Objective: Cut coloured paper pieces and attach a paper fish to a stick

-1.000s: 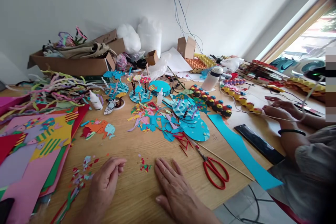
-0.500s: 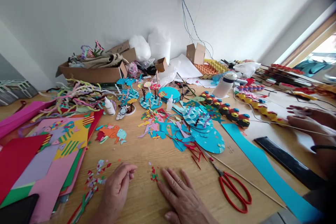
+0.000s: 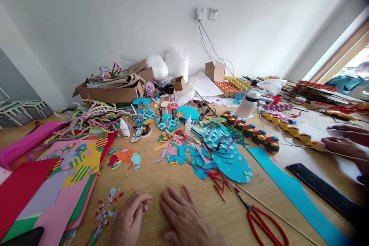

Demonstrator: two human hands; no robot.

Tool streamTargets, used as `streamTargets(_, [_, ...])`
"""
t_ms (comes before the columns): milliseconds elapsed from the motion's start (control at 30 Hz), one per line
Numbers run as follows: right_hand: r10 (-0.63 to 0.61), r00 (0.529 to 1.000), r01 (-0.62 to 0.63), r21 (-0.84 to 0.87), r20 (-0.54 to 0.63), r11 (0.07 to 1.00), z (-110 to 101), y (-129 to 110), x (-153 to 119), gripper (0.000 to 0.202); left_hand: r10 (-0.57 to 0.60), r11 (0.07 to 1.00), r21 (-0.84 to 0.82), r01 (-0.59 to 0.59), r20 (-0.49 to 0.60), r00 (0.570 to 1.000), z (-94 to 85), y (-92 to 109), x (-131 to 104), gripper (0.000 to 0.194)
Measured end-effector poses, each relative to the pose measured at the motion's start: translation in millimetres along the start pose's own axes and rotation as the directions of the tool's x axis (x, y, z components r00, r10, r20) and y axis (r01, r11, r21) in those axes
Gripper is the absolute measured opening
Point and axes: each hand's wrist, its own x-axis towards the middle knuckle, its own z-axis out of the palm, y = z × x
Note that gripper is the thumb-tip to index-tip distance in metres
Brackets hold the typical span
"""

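My right hand (image 3: 183, 213) lies palm down on the wooden table (image 3: 150, 182), fingers spread. To its left, my left hand (image 3: 132, 215) rests with its fingers curled together; whether anything is inside them is hidden. Small coloured paper scraps (image 3: 106, 209) are scattered just left of my left hand. Right of my right hand lie red-handled scissors (image 3: 263, 225) and a thin wooden stick (image 3: 276, 213). Orange and blue paper fish (image 3: 128, 157) are beyond my left hand. A pile of blue and pink paper cuttings (image 3: 184, 152) sits further back.
Coloured paper sheets (image 3: 54, 196) cover the left side, near pipe cleaners (image 3: 89, 119). Blue discs (image 3: 235, 165), a blue strip (image 3: 288, 184), a black flat object (image 3: 319, 186) and a white bottle (image 3: 248, 104) occupy the right. Another person's hands (image 3: 343, 142) hold something at the far right.
My right hand has slid left toward my left hand, and the small red and green scraps between them no longer show. The camera view has tilted up slightly.
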Motion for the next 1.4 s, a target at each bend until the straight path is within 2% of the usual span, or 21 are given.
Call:
streamTargets(133, [0.029,0.993,-0.030,0.003,0.118,1.000,-8,2,-9,0.060,0.021,1.000,-0.006,-0.021,-0.005,1.000,0.8,-2,-1,0.022])
streamTargets(333, [0.097,0.995,-0.096,0.013,-0.037,0.995,-7,-1,-4,0.064,0.048,0.999,0.004,-0.048,0.003,0.999,1.9,-6,-2,0.021])
streamTargets(467, [0.118,0.993,-0.118,0.048,-0.002,0.992,-6,-1,-2,0.064,0.043,0.999,-0.013,-0.043,-0.001,0.999,0.3,-8,-3,0.019])
streamTargets(600, [0.087,0.996,-0.087,0.015,0.004,0.996,-6,3,-14,0.065,0.021,1.000,-0.019,-0.021,-0.006,1.000,0.0,-7,-2,0.016])
streamTargets(733, [0.026,0.986,-0.053,-0.161,-0.166,0.985,12,17,-36,0.063,0.004,0.999,-0.049,-0.004,-0.005,1.000,1.1,-7,-2,0.015])
streamTargets(800, [-0.016,0.961,-0.063,-0.277,-0.274,0.959,27,24,-49,0.067,-0.004,0.998,-0.067,0.003,-0.003,1.000,1.4,-8,-2,0.014])
streamTargets(900, [-0.048,0.914,-0.134,-0.410,-0.404,0.902,49,26,-60,0.055,0.001,0.997,-0.080,-0.002,-0.013,1.000,1.6,-7,-2,0.014])
streamTargets(1000, [-0.073,0.885,-0.167,-0.460,-0.460,0.872,62,16,-52,0.051,-0.001,0.996,-0.089,0.000,-0.013,1.000,1.9,-6,-2,0.014])
streamTargets(1100, [-0.079,0.856,-0.167,-0.419,-0.511,0.893,62,7,-35,0.055,-0.006,0.995,-0.099,0.005,-0.012,1.000,1.9,-6,-2,0.015])
streamTargets(1167, [-0.089,0.852,-0.146,-0.398,-0.515,0.906,55,5,-30,0.069,-0.008,0.995,-0.100,0.006,-0.021,1.000,1.3,-7,-2,0.015])
streamTargets(1233, [-0.094,0.870,-0.128,-0.405,-0.484,0.905,46,8,-36,0.078,-0.013,0.996,-0.094,0.010,-0.023,1.000,0.4,-8,-2,0.015])
streamTargets(1400, [-0.119,0.911,-0.105,-0.501,-0.394,0.859,39,19,-63,0.056,-0.011,0.998,-0.069,0.011,0.004,1.000,0.1,-13,-4,0.015])
